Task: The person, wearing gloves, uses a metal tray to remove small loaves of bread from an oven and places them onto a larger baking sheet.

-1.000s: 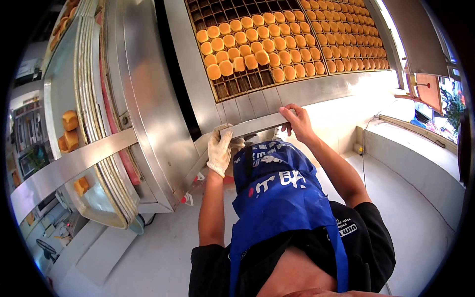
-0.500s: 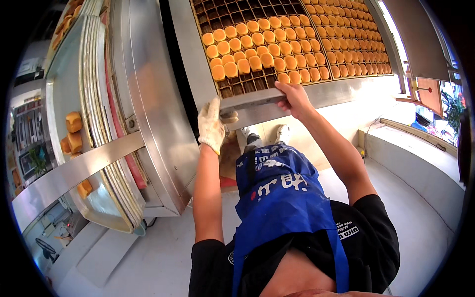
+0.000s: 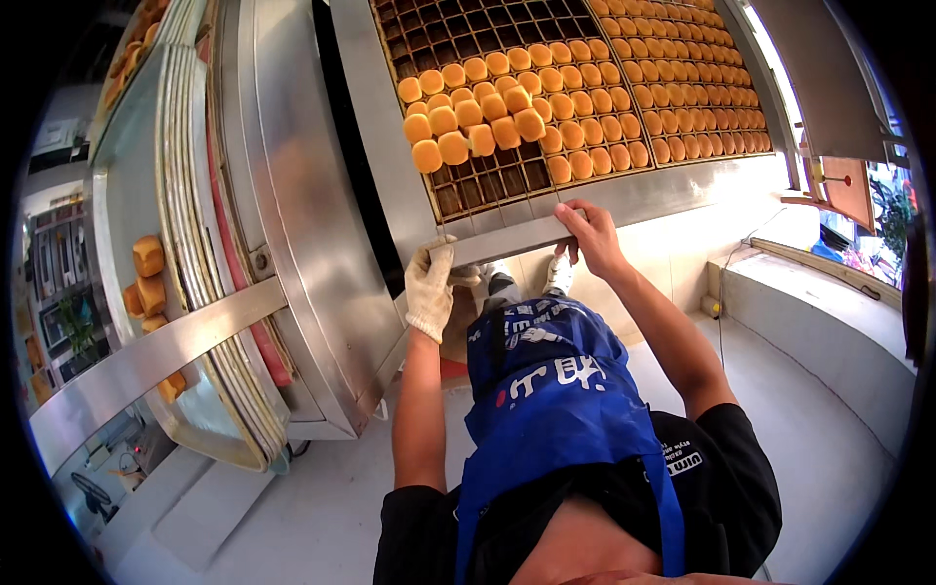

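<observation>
Both my hands grip a long flat metal bar (image 3: pixel 512 240) with thin rods running from it toward the small golden buns (image 3: pixel 453 148). My left hand (image 3: pixel 430 290), in a white knitted glove, is closed round the bar's left end. My bare right hand (image 3: pixel 591 237) pinches its right end, thumb on top. The nearest left buns sit higher than their neighbours and partly overlap them, seemingly on the rods; their undersides are hidden. Below them, dark cells of the gridded baking mould (image 3: pixel 487 185) show.
More buns (image 3: pixel 682 97) fill the mould's right section. A steel frame edge (image 3: pixel 663 182) borders the mould. At left, a steel cabinet (image 3: pixel 302 195) stands beside a rack of stacked trays (image 3: pixel 185 185), a steel rail (image 3: pixel 161 341) and larger brown loaves (image 3: pixel 148 255). A low white ledge (image 3: pixel 809 317) lies right.
Both hands and the bar have come toward me, away from the mould's edge. Thin rods now show between bar and buns. The nearest left buns stand higher and more jumbled.
</observation>
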Motion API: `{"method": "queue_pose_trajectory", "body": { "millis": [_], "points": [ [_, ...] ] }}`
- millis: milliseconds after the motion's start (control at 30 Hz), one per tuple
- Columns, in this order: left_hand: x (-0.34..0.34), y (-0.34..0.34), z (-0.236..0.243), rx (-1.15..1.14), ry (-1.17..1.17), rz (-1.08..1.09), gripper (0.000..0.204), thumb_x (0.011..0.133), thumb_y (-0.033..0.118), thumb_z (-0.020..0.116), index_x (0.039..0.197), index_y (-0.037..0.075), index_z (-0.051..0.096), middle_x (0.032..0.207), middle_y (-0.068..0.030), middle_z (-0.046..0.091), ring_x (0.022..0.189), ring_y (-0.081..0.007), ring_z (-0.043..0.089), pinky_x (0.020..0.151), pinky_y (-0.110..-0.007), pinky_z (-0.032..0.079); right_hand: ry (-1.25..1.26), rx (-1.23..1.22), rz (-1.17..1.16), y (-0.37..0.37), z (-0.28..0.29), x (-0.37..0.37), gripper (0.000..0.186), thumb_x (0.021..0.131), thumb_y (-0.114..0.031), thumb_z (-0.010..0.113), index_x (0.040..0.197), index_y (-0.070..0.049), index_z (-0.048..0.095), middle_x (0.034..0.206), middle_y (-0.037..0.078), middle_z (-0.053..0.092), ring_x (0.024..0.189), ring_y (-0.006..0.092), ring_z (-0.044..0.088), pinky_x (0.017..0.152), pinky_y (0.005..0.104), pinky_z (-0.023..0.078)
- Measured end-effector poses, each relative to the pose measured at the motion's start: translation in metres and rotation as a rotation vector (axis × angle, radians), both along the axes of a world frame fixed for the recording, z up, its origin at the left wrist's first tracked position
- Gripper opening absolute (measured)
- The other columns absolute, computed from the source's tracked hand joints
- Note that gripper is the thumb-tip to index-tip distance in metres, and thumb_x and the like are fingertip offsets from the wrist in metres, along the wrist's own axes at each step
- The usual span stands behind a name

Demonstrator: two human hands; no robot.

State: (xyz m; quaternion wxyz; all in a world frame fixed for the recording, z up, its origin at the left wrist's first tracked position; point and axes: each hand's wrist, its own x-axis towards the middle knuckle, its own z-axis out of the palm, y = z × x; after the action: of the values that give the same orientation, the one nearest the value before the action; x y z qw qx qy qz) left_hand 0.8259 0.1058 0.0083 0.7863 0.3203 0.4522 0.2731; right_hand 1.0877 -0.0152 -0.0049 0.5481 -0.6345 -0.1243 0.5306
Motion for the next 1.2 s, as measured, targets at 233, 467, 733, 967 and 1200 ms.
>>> {"method": "queue_pose_trajectory", "body": {
  "millis": [233, 467, 733, 967, 1200],
  "points": [
    [0.035, 0.045, 0.030, 0.005, 0.070, 0.035, 0.034, 0.104, 0.029, 0.061, 0.106, -0.004, 0.065, 0.084, -0.0158, 0.073, 0.063, -0.0265, 0.073, 0.053, -0.036, 0.063, -0.025, -0.228, -0.016, 0.056, 0.040, 0.028, 0.041, 0.098, -0.037, 0.069, 0.086, 0.002, 0.066, 0.065, 0.008, 0.064, 0.046, 0.0133, 0.061, 0.034, 0.0245, 0.040],
    [0.060, 0.098, 0.026, -0.058, -0.054, 0.098, 0.033, 0.101, 0.025, 0.067, 0.111, -0.006, 0.060, 0.096, -0.0162, 0.072, 0.067, -0.0291, 0.072, 0.059, -0.039, 0.065, 0.061, -0.301, 0.007, 0.118, 0.032, 0.058, 0.036, 0.098, -0.035, 0.068, 0.088, 0.000, 0.066, 0.066, 0.008, 0.066, 0.044, 0.0090, 0.054, 0.036, 0.0240, 0.039],
    [0.026, 0.034, -0.035, -0.075, -0.124, 0.019, 0.021, 0.107, 0.018, 0.059, 0.118, 0.001, 0.059, 0.107, -0.0108, 0.066, 0.085, -0.0272, 0.074, 0.075, -0.042, 0.068, -0.111, -0.064, 0.066, 0.039, -0.025, 0.029, 0.043, 0.100, -0.040, 0.069, 0.098, 0.002, 0.066, 0.064, 0.002, 0.058, 0.048, 0.0095, 0.058, 0.039, 0.0235, 0.039],
    [0.033, 0.042, -0.016, 0.006, -0.071, 0.063, 0.021, 0.105, 0.016, 0.061, 0.115, -0.003, 0.058, 0.102, -0.0170, 0.072, 0.083, -0.0313, 0.076, 0.071, -0.043, 0.069, -0.041, -0.036, 0.033, 0.051, -0.003, 0.036, 0.043, 0.100, -0.040, 0.068, 0.098, 0.003, 0.064, 0.066, 0.003, 0.060, 0.049, 0.0125, 0.062, 0.038, 0.0240, 0.040],
    [0.059, 0.087, 0.023, 0.051, -0.056, 0.122, 0.027, 0.102, 0.021, 0.066, 0.107, -0.004, 0.059, 0.094, -0.0161, 0.070, 0.074, -0.0297, 0.074, 0.062, -0.040, 0.066, 0.002, -0.118, 0.028, 0.098, 0.030, 0.056, 0.041, 0.100, -0.037, 0.065, 0.093, 0.002, 0.067, 0.069, 0.009, 0.068, 0.049, 0.0119, 0.063, 0.037, 0.0244, 0.042]
  ]
}}
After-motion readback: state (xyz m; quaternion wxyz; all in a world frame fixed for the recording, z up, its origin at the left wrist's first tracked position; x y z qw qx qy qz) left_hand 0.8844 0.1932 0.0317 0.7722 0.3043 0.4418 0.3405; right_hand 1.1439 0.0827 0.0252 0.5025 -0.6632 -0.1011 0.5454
